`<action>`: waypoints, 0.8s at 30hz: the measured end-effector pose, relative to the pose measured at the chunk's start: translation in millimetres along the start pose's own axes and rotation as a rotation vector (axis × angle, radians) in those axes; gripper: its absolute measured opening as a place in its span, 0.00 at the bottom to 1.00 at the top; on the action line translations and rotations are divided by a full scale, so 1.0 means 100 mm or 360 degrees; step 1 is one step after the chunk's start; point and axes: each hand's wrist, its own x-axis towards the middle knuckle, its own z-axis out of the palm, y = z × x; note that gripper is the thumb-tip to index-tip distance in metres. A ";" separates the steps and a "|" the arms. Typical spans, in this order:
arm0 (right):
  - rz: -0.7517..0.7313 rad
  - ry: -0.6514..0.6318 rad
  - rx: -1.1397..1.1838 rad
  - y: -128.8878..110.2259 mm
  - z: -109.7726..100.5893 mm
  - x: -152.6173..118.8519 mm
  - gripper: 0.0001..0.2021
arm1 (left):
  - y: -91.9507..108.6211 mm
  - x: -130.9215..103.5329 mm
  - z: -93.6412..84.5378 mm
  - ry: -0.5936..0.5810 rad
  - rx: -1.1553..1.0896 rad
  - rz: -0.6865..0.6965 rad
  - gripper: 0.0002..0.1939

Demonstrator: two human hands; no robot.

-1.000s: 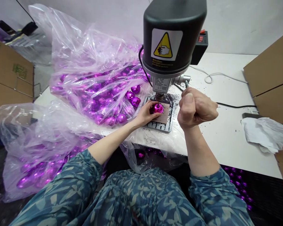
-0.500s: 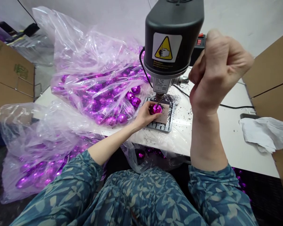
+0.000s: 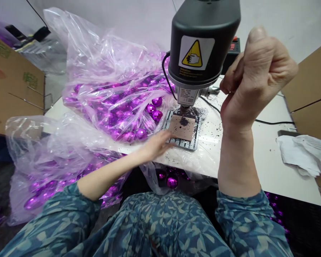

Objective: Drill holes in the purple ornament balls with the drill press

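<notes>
My right hand (image 3: 256,73) is curled into a fist at the feed lever (image 3: 215,91) of a black bench drill press (image 3: 204,21); most of the lever is hidden by the hand. Slightly blurred, my left hand (image 3: 157,144) hovers at the left front of the metal base (image 3: 191,145), its fingers apart and nothing between them. On the base lies a tan square board (image 3: 187,134) with a small hole and a heap of dark shavings. A shiny purple faceted ball (image 3: 172,181) sits below the table's front edge in clear plastic.
A large clear bag (image 3: 109,103) of purple balls spreads over the table's left side, and another bag (image 3: 40,178) hangs lower left. White cloth or paper (image 3: 301,151) lies at the right. Cardboard boxes (image 3: 16,85) flank both sides. A black cable (image 3: 273,122) crosses the table.
My left hand has let go of the purple ball and moved off the board toward me. A ball now shows below the table edge. My right hand stays at the lever.
</notes>
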 end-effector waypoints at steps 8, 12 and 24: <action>-0.0036 -0.0034 -0.0142 0.00 -0.03 -0.02 0.26 | -0.60 0.77 -0.50 -0.0088 0.0745 -0.0612 0.24; -0.0032 -0.0026 -0.0279 -0.03 -0.02 -0.04 0.27 | -0.52 0.74 -0.56 0.0392 0.0181 -0.0624 0.21; -0.0044 0.0021 -0.0456 -0.08 0.04 -0.06 0.35 | -0.51 0.76 0.06 0.0650 -0.1476 -0.0656 0.24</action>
